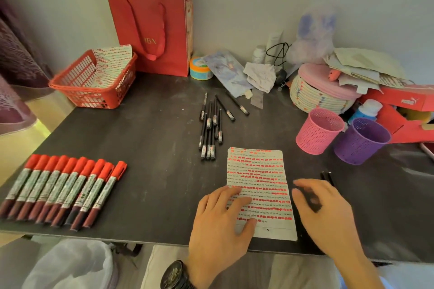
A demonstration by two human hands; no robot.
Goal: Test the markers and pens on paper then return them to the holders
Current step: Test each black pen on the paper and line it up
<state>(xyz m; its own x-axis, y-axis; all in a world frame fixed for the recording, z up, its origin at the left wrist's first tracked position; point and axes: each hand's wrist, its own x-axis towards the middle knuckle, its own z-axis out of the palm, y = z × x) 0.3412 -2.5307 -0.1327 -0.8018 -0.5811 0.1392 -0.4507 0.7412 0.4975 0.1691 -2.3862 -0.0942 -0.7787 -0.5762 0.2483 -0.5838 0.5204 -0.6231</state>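
A: What is seen at the left of the tabletop [152, 148]?

B: A row of red markers [63, 190] is laid side by side. The red caps are pointed away, and the barrels reach close to the near edge. Behind them, at the far left corner, a red basket [94, 80] lined with marked paper is set. A red paper bag [152, 28] is stood against the wall beside it.

A: And the middle?

B: A loose bunch of black pens [211, 124] is spread there, well apart from the markers. A wide bare stretch of dark surface is left between the two groups. Just right of the pens' near ends, a sheet of paper [258, 185] filled with red and dark strokes is laid. Its lower edge is close to the tabletop's near edge.

A: How are the hands placed?

B: The left hand [220, 223], with a wristwatch [176, 274] worn at the wrist, is rested flat on the sheet's lower left part. Its fingers [242, 200] are straight and spread. The right hand [326, 213] is blurred just right of the sheet, so whether anything is gripped cannot be told. Two more black pens [326, 176] are partly hidden behind it.

A: And the holders?

B: A pink holder [317, 131] and a purple holder [361, 141] are stood just beside each other, beyond the right hand. Behind them the far right is crowded by a woven box [324, 91] with a pink lid and a red shoe box [404, 105] piled with papers.
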